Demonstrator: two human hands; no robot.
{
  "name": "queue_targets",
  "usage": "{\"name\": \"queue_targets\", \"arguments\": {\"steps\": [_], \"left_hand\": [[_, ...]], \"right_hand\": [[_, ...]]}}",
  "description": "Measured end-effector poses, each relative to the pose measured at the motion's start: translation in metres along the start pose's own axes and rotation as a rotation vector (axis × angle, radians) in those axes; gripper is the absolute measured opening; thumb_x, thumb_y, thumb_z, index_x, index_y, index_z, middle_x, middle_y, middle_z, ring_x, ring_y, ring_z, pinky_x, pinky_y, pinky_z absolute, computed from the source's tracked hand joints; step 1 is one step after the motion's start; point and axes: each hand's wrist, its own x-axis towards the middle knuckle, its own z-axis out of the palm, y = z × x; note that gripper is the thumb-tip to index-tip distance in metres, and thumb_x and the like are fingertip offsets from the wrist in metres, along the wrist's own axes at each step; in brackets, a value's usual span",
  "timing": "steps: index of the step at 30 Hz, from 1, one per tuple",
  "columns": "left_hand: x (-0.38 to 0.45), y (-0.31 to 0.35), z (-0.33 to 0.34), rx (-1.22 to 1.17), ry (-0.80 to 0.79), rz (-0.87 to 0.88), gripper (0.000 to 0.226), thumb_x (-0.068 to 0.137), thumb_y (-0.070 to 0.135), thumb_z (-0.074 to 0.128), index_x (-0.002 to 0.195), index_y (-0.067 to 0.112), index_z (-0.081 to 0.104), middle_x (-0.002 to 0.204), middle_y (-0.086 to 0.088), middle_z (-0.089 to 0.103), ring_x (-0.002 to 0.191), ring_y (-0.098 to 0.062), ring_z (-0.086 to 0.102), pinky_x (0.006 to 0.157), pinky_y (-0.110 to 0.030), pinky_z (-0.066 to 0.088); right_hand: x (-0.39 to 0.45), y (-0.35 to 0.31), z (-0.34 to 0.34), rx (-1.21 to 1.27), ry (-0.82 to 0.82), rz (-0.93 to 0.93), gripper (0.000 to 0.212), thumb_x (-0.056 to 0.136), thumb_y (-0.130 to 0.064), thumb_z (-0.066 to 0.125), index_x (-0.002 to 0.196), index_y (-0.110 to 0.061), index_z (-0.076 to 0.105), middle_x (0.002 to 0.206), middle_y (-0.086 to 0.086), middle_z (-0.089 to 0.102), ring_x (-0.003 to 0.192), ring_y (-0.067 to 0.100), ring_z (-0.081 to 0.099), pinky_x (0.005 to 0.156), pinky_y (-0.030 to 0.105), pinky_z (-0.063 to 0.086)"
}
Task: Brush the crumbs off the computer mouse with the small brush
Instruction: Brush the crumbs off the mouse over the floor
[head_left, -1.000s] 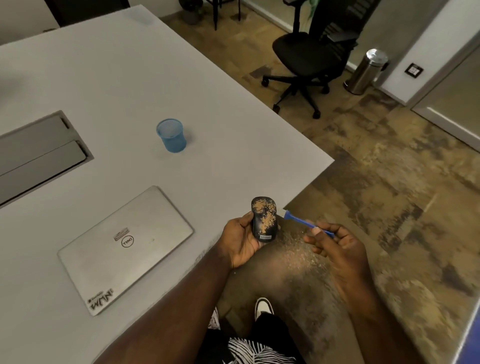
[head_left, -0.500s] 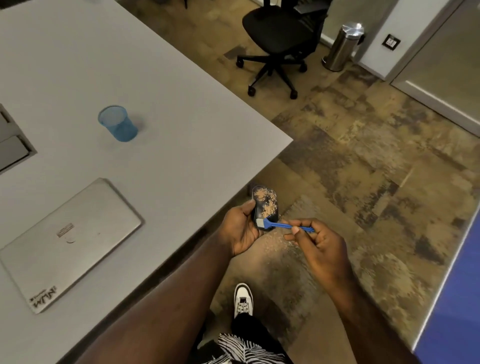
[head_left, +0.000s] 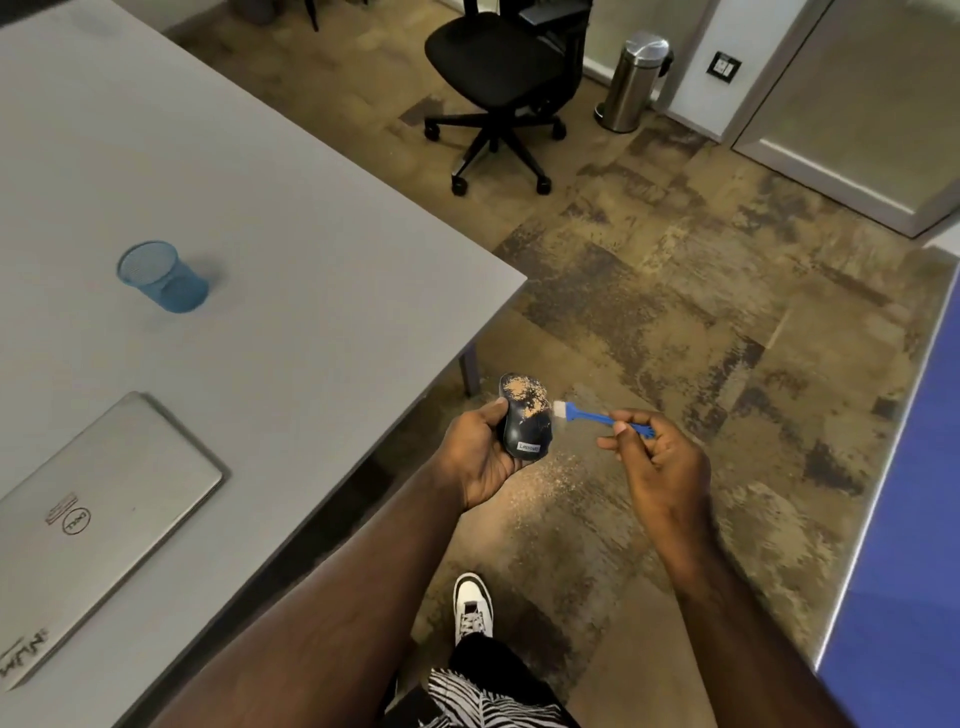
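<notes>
step: brushing, crumbs (head_left: 527, 396) remain on mouse (head_left: 523, 418) | left hand (head_left: 480, 457) grip clamped on mouse | right hand (head_left: 657, 457) pinches brush (head_left: 597, 415) | next: sweep bristles across upper part

Mouse (head_left: 523, 415) glossy black plastic – brush (head_left: 597, 416) blue plastic, pale bristles – laptop (head_left: 98, 512) matt silver metal.

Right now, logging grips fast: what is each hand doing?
Left hand: closed around the crumb-dusted mouse.
Right hand: closed on the blue brush, bristles beside the mouse.
</notes>
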Motion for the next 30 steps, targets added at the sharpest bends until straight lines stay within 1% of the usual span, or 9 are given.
{"name": "queue_targets", "arguments": {"steps": [4, 7, 11, 14, 17, 20, 24, 27, 30], "left_hand": [[0.004, -0.004, 0.006, 0.006, 0.002, -0.019, 0.045, 0.103, 0.024, 0.029, 0.14, 0.001, 0.04, 0.117, -0.019, 0.06, 0.097, -0.03, 0.061, 0.093, -0.044, 0.047], [0.008, -0.003, 0.007, 0.005, 0.008, -0.018, 0.044, 0.103, 0.024, 0.028, 0.137, 0.001, 0.042, 0.114, -0.019, 0.062, 0.096, -0.03, 0.061, 0.096, -0.045, 0.045], [0.01, -0.003, 0.01, 0.023, 0.02, -0.003, 0.042, 0.103, 0.025, 0.029, 0.131, 0.001, 0.049, 0.108, -0.016, 0.066, 0.092, -0.026, 0.065, 0.094, -0.044, 0.047], [0.01, -0.002, 0.011, 0.017, 0.011, -0.015, 0.041, 0.103, 0.025, 0.029, 0.132, 0.002, 0.047, 0.125, -0.019, 0.06, 0.102, -0.029, 0.062, 0.1, -0.046, 0.044], [0.009, 0.0, 0.009, -0.001, 0.005, -0.029, 0.041, 0.103, 0.024, 0.029, 0.133, 0.002, 0.045, 0.132, -0.023, 0.054, 0.114, -0.036, 0.054, 0.103, -0.048, 0.042], [0.009, 0.0, 0.008, -0.008, -0.002, -0.021, 0.041, 0.103, 0.024, 0.028, 0.131, 0.0, 0.047, 0.125, -0.021, 0.058, 0.109, -0.033, 0.057, 0.109, -0.049, 0.038], [0.006, 0.0, 0.007, -0.018, -0.013, -0.018, 0.038, 0.103, 0.024, 0.028, 0.121, 0.001, 0.053, 0.126, -0.02, 0.057, 0.106, -0.031, 0.058, 0.109, -0.049, 0.038], [0.003, 0.001, 0.007, -0.017, -0.02, -0.021, 0.038, 0.103, 0.024, 0.027, 0.115, 0.001, 0.055, 0.12, -0.02, 0.06, 0.102, -0.03, 0.059, 0.102, -0.046, 0.041], [0.003, -0.001, 0.007, -0.003, -0.011, -0.014, 0.039, 0.103, 0.024, 0.027, 0.113, 0.001, 0.057, 0.113, -0.018, 0.063, 0.099, -0.027, 0.061, 0.099, -0.044, 0.043]], "right_hand": [[0.016, 0.01, -0.016, 0.002, 0.088, 0.048, 0.019, 0.095, -0.025, 0.059, 0.096, -0.042, 0.067, 0.08, -0.009, 0.078, 0.05, 0.009, 0.066, 0.048, 0.024, 0.05], [0.016, 0.006, -0.024, 0.164, 0.046, 0.018, 0.013, 0.089, -0.034, 0.062, 0.098, -0.036, 0.07, 0.082, -0.007, 0.078, 0.071, 0.049, 0.068, 0.061, 0.045, 0.052], [0.005, 0.0, -0.015, 0.177, -0.12, 0.001, 0.015, 0.084, -0.04, 0.062, 0.096, -0.039, 0.071, 0.08, -0.007, 0.078, 0.074, 0.045, 0.071, 0.063, 0.05, 0.053], [0.008, 0.007, -0.012, 0.109, -0.03, 0.083, 0.014, 0.09, -0.027, 0.063, 0.092, -0.039, 0.07, 0.077, -0.011, 0.077, 0.076, 0.05, 0.069, 0.067, 0.059, 0.056], [0.013, 0.013, -0.02, 0.103, 0.072, 0.095, 0.016, 0.092, -0.023, 0.063, 0.09, -0.039, 0.069, 0.077, -0.013, 0.077, 0.074, 0.048, 0.07, 0.066, 0.052, 0.057], [0.009, 0.008, -0.018, 0.172, -0.012, 0.067, 0.013, 0.083, -0.038, 0.064, 0.094, -0.038, 0.071, 0.078, -0.007, 0.078, 0.07, 0.056, 0.064, 0.059, 0.047, 0.05], [0.013, 0.011, -0.017, 0.043, 0.009, 0.093, 0.013, 0.09, -0.025, 0.064, 0.101, -0.028, 0.071, 0.075, -0.014, 0.077, 0.061, 0.032, 0.072, 0.053, 0.043, 0.056], [0.015, 0.003, -0.019, 0.138, 0.041, 0.068, 0.011, 0.085, -0.033, 0.064, 0.094, -0.036, 0.071, 0.075, -0.011, 0.077, 0.069, 0.042, 0.072, 0.063, 0.045, 0.057], [0.009, -0.011, -0.008, 0.177, -0.106, 0.037, 0.016, 0.08, -0.04, 0.063, 0.093, -0.041, 0.071, 0.073, -0.006, 0.077, 0.069, 0.048, 0.069, 0.062, 0.048, 0.057]]}}
